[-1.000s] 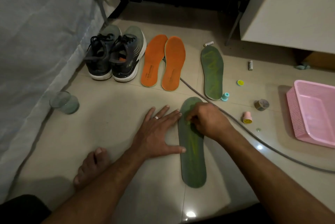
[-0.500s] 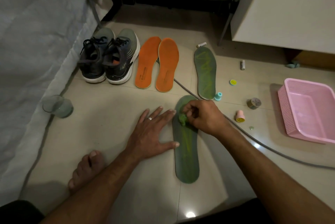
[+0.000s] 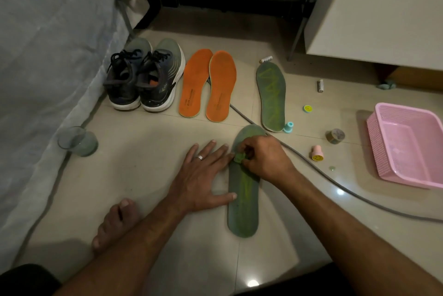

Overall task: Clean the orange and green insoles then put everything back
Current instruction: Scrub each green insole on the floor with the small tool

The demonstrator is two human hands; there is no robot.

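Pinched in the right hand (image 3: 266, 160) is a small green wad (image 3: 239, 158), pressed onto the near green insole (image 3: 243, 202) lying on the floor (image 3: 148, 152); the left hand (image 3: 203, 175) is laid flat beside its edge. Being light and floppy, the insole is probably best pinned near the middle.

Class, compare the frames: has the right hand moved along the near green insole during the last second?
No. The right hand stays near the toe end of the near green insole, beside the left hand.
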